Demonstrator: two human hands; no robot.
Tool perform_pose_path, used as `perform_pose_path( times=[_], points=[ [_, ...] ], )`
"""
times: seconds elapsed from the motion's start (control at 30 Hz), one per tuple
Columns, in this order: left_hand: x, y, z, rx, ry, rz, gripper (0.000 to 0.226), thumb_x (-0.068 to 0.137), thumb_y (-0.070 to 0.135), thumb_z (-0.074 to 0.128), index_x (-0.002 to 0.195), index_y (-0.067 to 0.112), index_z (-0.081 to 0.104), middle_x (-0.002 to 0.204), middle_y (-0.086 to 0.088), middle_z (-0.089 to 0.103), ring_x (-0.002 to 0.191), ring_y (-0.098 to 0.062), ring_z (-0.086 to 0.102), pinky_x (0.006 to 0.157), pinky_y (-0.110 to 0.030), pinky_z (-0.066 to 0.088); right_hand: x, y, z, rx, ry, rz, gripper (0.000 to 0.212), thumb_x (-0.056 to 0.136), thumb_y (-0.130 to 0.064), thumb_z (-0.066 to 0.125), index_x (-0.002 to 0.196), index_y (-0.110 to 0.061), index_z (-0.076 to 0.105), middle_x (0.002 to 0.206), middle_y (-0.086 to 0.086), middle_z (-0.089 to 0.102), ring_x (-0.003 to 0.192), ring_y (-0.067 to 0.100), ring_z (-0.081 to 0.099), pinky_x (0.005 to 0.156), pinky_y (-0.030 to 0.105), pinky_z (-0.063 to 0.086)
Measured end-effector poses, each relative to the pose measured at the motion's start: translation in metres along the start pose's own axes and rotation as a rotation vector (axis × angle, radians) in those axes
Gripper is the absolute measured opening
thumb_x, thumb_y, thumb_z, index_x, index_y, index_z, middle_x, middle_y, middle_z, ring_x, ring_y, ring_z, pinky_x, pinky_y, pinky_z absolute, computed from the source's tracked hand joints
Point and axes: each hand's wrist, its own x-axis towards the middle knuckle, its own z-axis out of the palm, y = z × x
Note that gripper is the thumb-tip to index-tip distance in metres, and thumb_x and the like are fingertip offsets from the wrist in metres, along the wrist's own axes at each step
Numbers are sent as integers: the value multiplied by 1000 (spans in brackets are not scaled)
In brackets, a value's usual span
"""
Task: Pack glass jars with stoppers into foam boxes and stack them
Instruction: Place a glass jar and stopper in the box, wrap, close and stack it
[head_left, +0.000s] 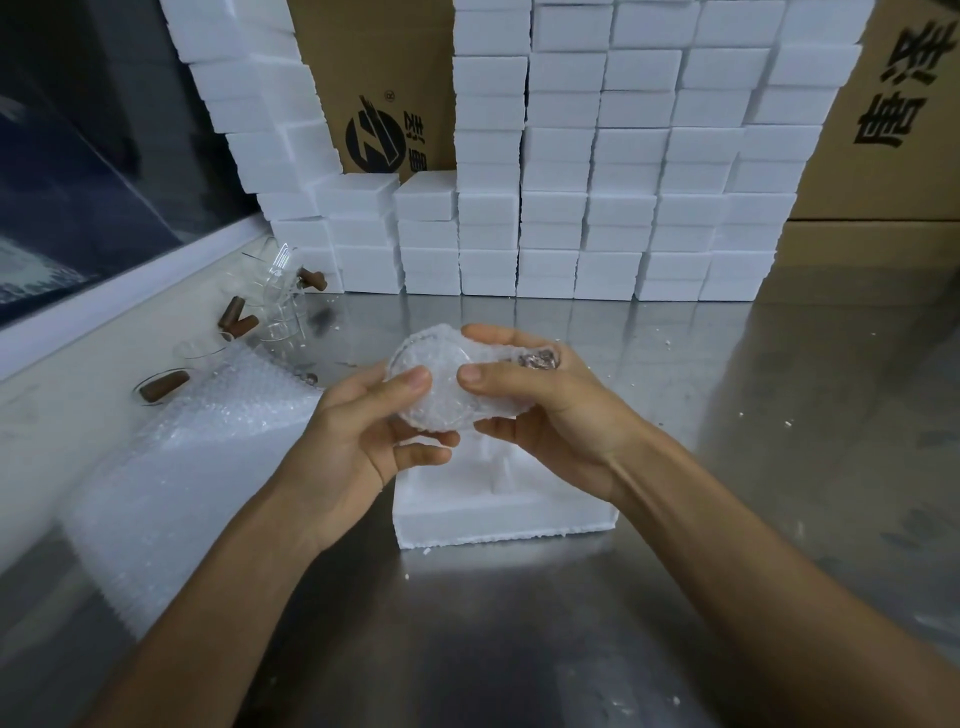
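I hold a glass jar wrapped in bubble wrap (439, 382) above the table, its round base turned toward me. My left hand (363, 431) grips it from the left with the thumb on the base. My right hand (535, 395) curls around its right side, thumb pressed on the wrap. Directly below the hands lies an open white foam box (498, 514). More clear glass jars (278, 299) with brown stoppers (239, 322) lie at the left.
Tall stacks of white foam boxes (597, 171) line the back of the steel table (519, 623). Cardboard cartons (893, 130) stand behind and to the right. A roll of bubble wrap (208, 457) lies at the left. Foam crumbs dot the table.
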Motion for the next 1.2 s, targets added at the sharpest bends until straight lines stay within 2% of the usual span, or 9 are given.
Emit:
perform_pose_path(
  times=[0.13, 0.23, 0.3, 0.4, 0.5, 0.73, 0.93, 1.07, 1.2],
  points=[
    [1, -1, -1, 7, 11, -12, 24, 77, 31, 72, 98, 20, 78, 101, -10, 70, 88, -22, 68, 63, -30, 57, 0, 0, 0, 26, -26, 28, 62, 71, -15, 75, 130, -5, 58, 104, 6, 65, 97, 21, 61, 86, 36, 44],
    [3, -3, -2, -33, 6, -18, 48, 69, 38, 75, 112, 18, 74, 122, -12, 65, 111, -25, 63, 86, -36, 53, -2, 0, -1, 99, -60, 76, 67, 74, -18, 72, 136, -2, 52, 107, 7, 60, 97, 21, 57, 79, 31, 44],
    [4, -5, -3, -97, -50, -30, 61, 65, 36, 81, 121, 15, 69, 128, -13, 62, 116, -27, 59, 93, -38, 48, -2, -1, -3, 107, -86, 103, 64, 75, -20, 72, 133, -3, 54, 107, 6, 61, 93, 19, 59, 76, 28, 48],
    [4, -6, -5, -146, -115, -30, 46, 73, 29, 69, 117, 18, 72, 124, -10, 64, 115, -25, 59, 97, -39, 46, -3, -2, -6, 54, -90, 126, 52, 75, -21, 76, 124, -11, 61, 106, 5, 66, 93, 17, 65, 74, 28, 55],
    [6, -8, -8, -179, -106, -24, 54, 72, 24, 67, 124, 9, 65, 133, -19, 59, 123, -32, 56, 108, -45, 41, -3, -2, -10, -23, -58, 155, 49, 72, -22, 82, 118, -15, 65, 105, 5, 71, 97, 19, 70, 78, 33, 58],
    [8, -8, -15, -74, -82, 54, 79, 65, 15, 74, 137, -1, 46, 123, -18, 62, 112, -33, 62, 90, -41, 55, -3, -6, -10, -268, -42, 93, 61, 63, -28, 86, 119, -21, 65, 107, 2, 73, 96, 21, 72, 81, 32, 57],
    [10, -14, -19, 184, 33, 181, 71, 55, 20, 87, 122, 23, 65, 125, -4, 67, 118, -25, 63, 90, -35, 56, -4, -13, -16, -485, 43, -97, 59, 64, -14, 90, 118, -22, 67, 109, 0, 72, 100, 18, 70, 91, 35, 56],
    [12, -13, -18, 330, 103, 223, 68, 49, 31, 94, 111, 43, 68, 120, 12, 68, 113, -15, 65, 79, -28, 59, -4, -13, -20, -413, -13, -54, 55, 70, -15, 86, 121, -21, 66, 112, 2, 71, 103, 19, 70, 88, 35, 56],
    [12, -15, -15, 564, 176, 354, 67, 51, 38, 88, 111, 50, 62, 118, 17, 64, 101, -3, 66, 69, -18, 57, -2, -10, -20, -334, -9, -38, 45, 78, -12, 80, 120, -19, 65, 114, 11, 69, 106, 28, 68, 98, 48, 53]
  ],
)
